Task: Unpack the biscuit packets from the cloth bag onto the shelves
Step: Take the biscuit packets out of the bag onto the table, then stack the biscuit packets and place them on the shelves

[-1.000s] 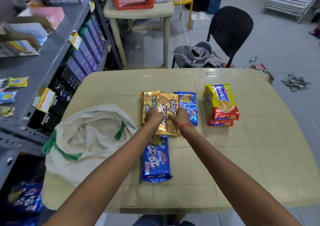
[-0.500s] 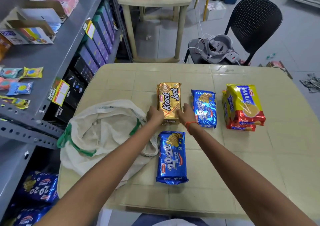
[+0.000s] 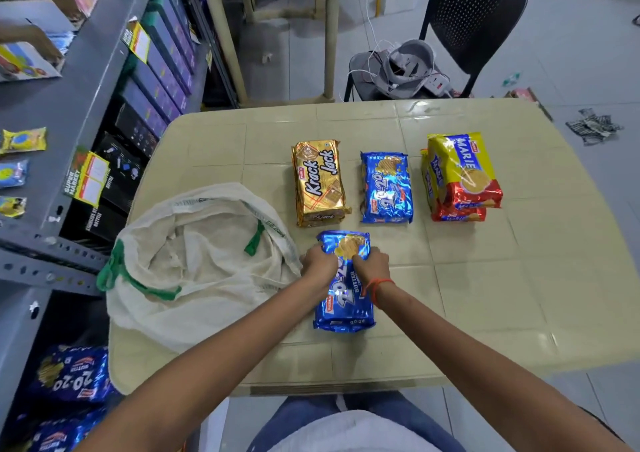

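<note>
From the near 20-20 packet (image 3: 344, 299), bare table (image 3: 519, 278) lies open at three o'clock. The cloth bag (image 3: 194, 264) crowds nine o'clock; the Krack Jack packets (image 3: 319, 183) block twelve, the Marie packets (image 3: 462, 174) two.

both forearms are bare, with no sleeves in view. a thin red-orange thread band (image 3: 378, 287) circles the right wrist. blue jeans (image 3: 304, 417) and a white garment (image 3: 360, 432) show below.

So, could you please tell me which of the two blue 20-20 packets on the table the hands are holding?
The near blue 20-20 packet, beside the cloth bag: both hands grip its far end. The other blue packet lies untouched further back.
</note>
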Motion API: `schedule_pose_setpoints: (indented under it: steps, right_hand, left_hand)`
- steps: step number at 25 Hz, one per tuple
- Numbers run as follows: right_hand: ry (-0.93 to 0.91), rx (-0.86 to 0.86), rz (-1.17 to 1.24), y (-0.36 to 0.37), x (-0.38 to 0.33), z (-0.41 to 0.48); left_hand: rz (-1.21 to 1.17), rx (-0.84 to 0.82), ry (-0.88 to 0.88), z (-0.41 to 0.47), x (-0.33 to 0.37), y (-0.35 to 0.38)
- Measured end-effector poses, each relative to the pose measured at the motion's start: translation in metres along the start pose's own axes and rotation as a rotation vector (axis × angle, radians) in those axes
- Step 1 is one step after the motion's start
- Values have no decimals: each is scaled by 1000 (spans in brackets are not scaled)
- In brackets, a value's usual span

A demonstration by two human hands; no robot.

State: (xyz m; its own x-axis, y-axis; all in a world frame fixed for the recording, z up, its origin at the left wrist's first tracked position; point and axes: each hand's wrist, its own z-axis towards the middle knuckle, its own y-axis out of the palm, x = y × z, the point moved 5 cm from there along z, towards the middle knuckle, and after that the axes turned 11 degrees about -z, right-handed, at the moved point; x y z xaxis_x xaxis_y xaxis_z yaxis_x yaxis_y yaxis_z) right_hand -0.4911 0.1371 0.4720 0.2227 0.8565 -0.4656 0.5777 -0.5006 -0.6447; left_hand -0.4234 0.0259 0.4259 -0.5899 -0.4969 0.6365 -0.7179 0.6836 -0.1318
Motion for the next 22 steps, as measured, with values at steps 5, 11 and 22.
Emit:
schedule_pose_setpoints:
  steps: [5, 11, 22]
  right_hand:
    - [-96, 201, 236, -78, -21, 14]
    - [-315, 233, -88, -142, -73, 51]
    - [-421, 222, -547, -131, -97, 116]
  left_hand:
    - [-30, -172, 266, -72, 87, 51]
    - [12, -198, 402, -58, 167, 98]
    - [128, -206, 450, -24, 184, 111]
